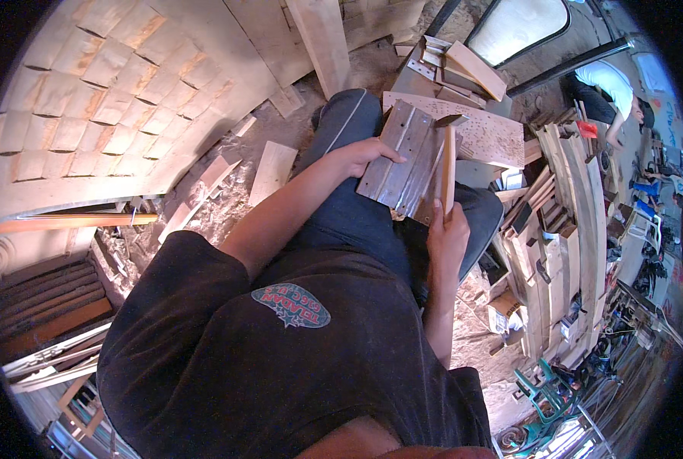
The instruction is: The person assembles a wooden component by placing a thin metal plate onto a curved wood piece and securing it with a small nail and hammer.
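A dark brown, ridged board [395, 153] with small holes rests tilted over my lap, its far end near a pale plank. My left hand [368, 157] grips the left edge of this board, thumb lying on its upper face. In my right hand [447, 236] is the lower end of a hammer's [448, 172] flat wooden handle, fingers wrapped around it. The hammer's dark, narrow head is at the far end, over the board's right side. Whether the head touches the board I cannot tell.
Beyond my knees lies a pale, speckled plank [494, 138], with wood offcuts [464, 73] behind it. A large carved wooden panel [104, 92] leans at the left. Long timber [575, 252] is stacked on the right. Another person [605, 88] bends over at the far right.
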Demonstrator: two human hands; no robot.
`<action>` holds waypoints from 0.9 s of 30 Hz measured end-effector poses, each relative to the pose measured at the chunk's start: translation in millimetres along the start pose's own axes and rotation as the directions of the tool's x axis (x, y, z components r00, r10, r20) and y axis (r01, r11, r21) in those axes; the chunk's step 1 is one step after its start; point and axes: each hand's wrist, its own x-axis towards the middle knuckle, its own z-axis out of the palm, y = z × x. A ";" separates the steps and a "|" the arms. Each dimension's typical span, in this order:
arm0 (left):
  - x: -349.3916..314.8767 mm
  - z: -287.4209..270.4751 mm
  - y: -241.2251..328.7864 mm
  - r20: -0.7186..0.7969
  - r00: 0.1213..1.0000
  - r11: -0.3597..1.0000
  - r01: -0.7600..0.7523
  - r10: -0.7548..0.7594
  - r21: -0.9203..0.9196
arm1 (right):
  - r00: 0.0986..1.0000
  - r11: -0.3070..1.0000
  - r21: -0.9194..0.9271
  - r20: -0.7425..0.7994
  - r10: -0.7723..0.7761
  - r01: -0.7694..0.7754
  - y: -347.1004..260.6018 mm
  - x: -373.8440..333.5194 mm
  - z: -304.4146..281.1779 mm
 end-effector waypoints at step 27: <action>-8.7 5.6 7.6 0.002 1.000 0.999 -0.013 0.013 0.051 | 0.889 0.716 0.529 0.308 0.339 -0.456 47.2 32.3 34.9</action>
